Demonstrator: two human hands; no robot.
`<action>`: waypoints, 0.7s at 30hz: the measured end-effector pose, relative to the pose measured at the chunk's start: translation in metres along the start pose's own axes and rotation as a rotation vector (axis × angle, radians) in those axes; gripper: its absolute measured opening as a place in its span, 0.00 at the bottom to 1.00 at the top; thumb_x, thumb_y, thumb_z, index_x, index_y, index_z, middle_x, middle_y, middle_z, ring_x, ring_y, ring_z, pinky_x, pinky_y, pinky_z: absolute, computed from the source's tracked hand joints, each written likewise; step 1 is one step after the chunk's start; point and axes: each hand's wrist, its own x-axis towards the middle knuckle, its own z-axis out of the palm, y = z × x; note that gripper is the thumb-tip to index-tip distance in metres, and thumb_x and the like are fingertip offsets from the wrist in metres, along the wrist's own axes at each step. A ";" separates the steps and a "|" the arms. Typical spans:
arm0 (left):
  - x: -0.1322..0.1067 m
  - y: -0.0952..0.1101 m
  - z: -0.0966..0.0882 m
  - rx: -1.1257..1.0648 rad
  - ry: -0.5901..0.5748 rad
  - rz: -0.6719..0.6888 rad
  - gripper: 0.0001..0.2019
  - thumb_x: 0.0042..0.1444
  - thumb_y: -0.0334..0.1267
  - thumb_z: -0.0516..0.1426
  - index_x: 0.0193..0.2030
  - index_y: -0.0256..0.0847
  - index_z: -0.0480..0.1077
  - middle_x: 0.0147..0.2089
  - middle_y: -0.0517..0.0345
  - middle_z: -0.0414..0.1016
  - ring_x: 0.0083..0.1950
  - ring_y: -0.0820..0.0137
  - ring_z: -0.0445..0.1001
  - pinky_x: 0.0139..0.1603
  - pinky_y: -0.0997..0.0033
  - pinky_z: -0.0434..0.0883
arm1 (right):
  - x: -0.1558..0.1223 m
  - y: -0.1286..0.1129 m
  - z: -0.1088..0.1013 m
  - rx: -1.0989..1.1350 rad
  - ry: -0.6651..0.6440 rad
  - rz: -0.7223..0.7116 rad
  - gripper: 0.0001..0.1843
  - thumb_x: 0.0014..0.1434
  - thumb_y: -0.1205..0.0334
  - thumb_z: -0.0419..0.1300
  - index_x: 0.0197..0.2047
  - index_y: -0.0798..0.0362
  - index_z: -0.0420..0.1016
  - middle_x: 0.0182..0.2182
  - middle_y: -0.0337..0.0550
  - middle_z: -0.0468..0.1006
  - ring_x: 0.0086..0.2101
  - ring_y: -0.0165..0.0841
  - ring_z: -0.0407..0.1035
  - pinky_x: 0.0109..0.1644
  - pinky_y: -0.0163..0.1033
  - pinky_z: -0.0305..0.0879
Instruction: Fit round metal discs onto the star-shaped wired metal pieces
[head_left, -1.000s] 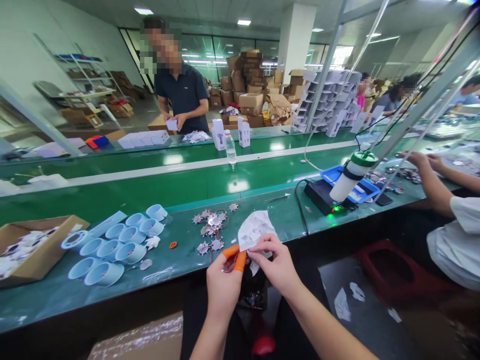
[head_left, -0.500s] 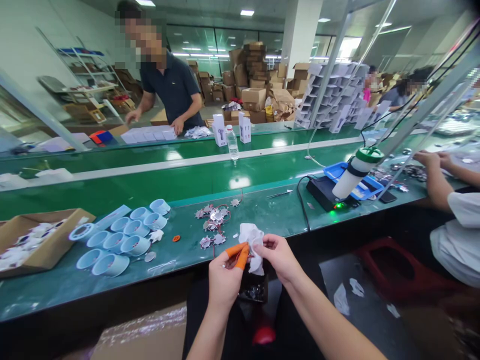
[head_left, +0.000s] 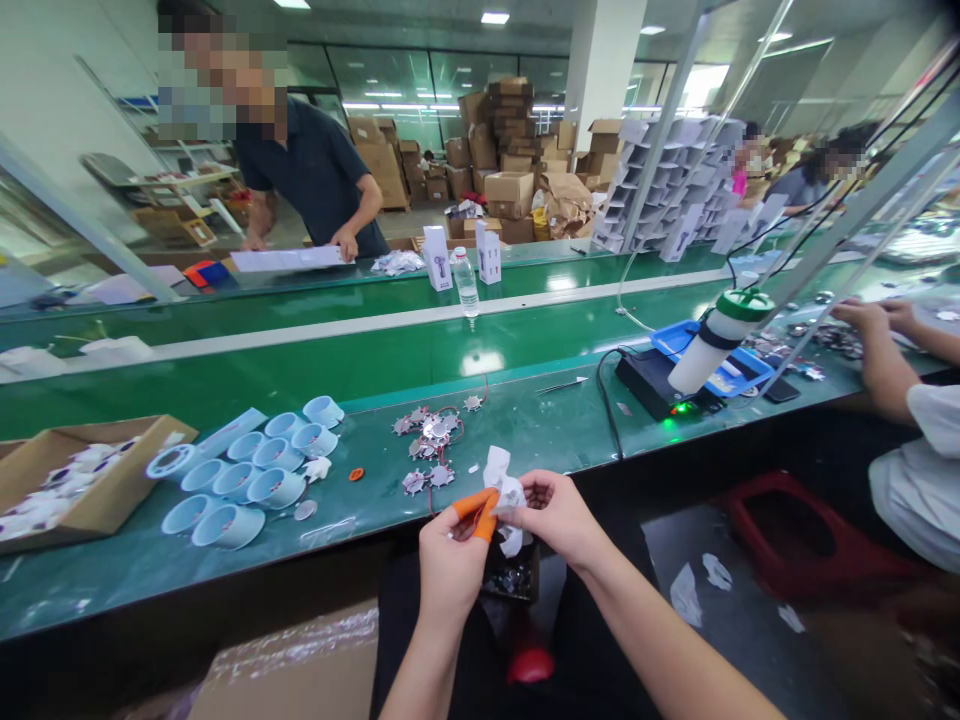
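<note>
My left hand [head_left: 450,575] wears orange finger cots [head_left: 476,512] on its thumb and forefinger. Those fingers pinch a crumpled white tissue [head_left: 506,495], and my right hand [head_left: 559,518] grips the same tissue from the other side. Beyond my hands, star-shaped metal LED boards [head_left: 427,450] with red wires lie on the green workbench [head_left: 360,510]. Pale blue plastic cups [head_left: 255,480] stand further left, beside a white ring-shaped spool [head_left: 169,462]. A small dark box of metal parts [head_left: 510,580] sits below my hands, partly hidden by them.
A cardboard box of white parts [head_left: 67,480] is at the bench's left. A black unit [head_left: 652,388] and a green-capped bottle [head_left: 720,330] stand to the right, near a co-worker's hands [head_left: 862,320]. Across the conveyor, a person handles white sheets [head_left: 285,258]. A red stool [head_left: 787,525] is at lower right.
The white tissue has gone from a spread sheet to a tighter crumple between my fingers. The view has drifted slightly, and the person across the conveyor has moved left.
</note>
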 end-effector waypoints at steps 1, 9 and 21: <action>0.000 -0.001 -0.001 -0.001 -0.001 -0.011 0.18 0.42 0.41 0.71 0.40 0.35 0.83 0.41 0.43 0.85 0.44 0.54 0.84 0.50 0.57 0.81 | 0.000 0.001 0.000 -0.016 0.005 -0.001 0.27 0.28 0.55 0.82 0.31 0.55 0.80 0.29 0.44 0.84 0.29 0.36 0.76 0.36 0.39 0.71; 0.001 -0.004 -0.006 0.003 0.002 -0.058 0.19 0.37 0.41 0.72 0.38 0.35 0.83 0.39 0.44 0.86 0.42 0.52 0.85 0.46 0.57 0.82 | 0.002 0.003 0.001 -0.075 -0.015 0.029 0.24 0.30 0.54 0.81 0.29 0.55 0.81 0.26 0.43 0.83 0.29 0.36 0.76 0.35 0.38 0.70; -0.002 -0.014 -0.018 0.019 0.013 -0.055 0.17 0.34 0.38 0.71 0.35 0.35 0.82 0.34 0.47 0.85 0.36 0.55 0.84 0.39 0.63 0.82 | 0.000 0.015 0.010 0.006 0.038 0.132 0.30 0.18 0.60 0.83 0.29 0.56 0.80 0.27 0.41 0.83 0.28 0.34 0.75 0.34 0.35 0.67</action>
